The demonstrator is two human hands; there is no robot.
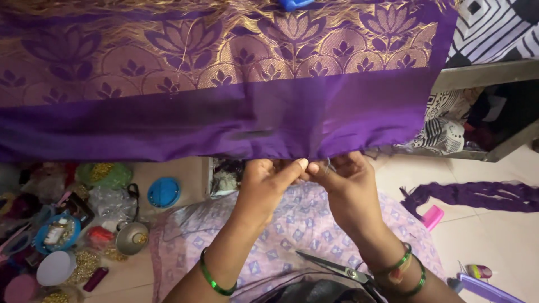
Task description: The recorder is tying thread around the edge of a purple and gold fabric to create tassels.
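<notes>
Both hands, left (268,178) and right (342,175), pinched the lower hem of the purple cloth (224,120) hanging across the view. Scissors (337,269) lay on the lap; a blue lid (164,192), bead tubs (56,233) and purple strip (477,195) littered the floor.

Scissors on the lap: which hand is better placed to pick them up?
Right, probably. The scissors lie just beside the right wrist, while the left hand is farther away. Both hands pinch the purple cloth hem; the right hand must release first.
</notes>
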